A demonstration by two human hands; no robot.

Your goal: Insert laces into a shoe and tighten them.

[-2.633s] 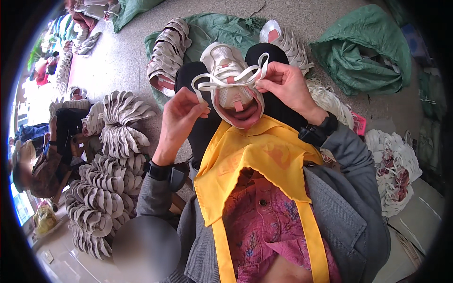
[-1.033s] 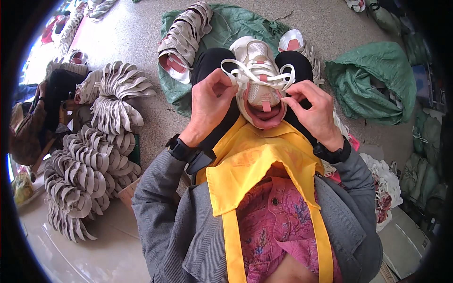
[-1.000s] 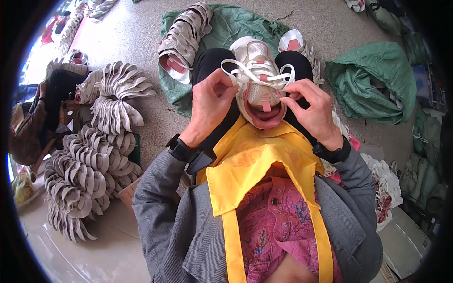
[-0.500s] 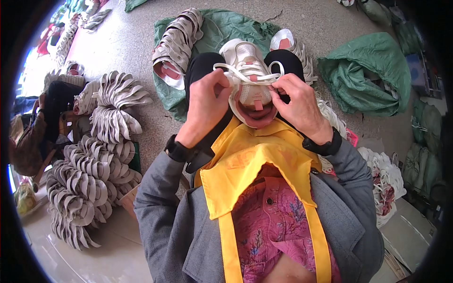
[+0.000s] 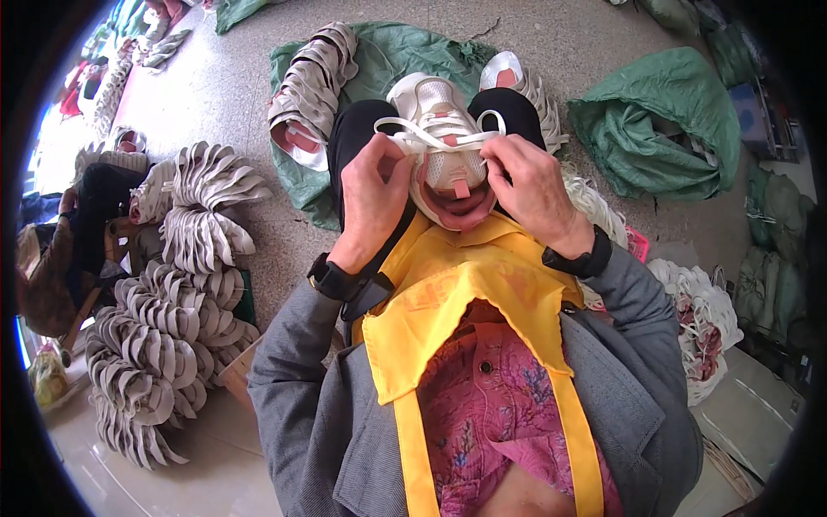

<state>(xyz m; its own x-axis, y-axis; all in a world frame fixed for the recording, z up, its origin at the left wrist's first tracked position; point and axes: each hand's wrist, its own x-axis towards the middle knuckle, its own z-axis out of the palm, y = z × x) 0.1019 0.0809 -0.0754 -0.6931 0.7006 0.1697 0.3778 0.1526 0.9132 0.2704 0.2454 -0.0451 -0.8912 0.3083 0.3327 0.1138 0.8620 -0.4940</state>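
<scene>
A white and pink shoe upper (image 5: 450,165) rests between my black-trousered knees, its padded opening toward my yellow apron (image 5: 474,271). A white shoelace (image 5: 405,127) crosses over its tongue and stands up in a loop on either side. At the upper's left edge, my left hand (image 5: 372,194) is closed, thumb and finger pinching the lace beside the eyelets. My right hand (image 5: 536,191) pinches the lace at the right edge in the same way. The fingertips partly hide the lace ends and the eyelets.
Nested shoe uppers (image 5: 314,86) lie on a green sheet (image 5: 401,60) ahead. Tall piles of grey-white uppers (image 5: 159,336) stand at left, with a person (image 5: 65,258) beyond. At right are a green sack (image 5: 659,121) and a bundle of laced uppers (image 5: 702,327).
The whole view has shifted slightly. Both hands keep their pinch on the lace, and my right hand has drawn a little closer to the shoe opening.
</scene>
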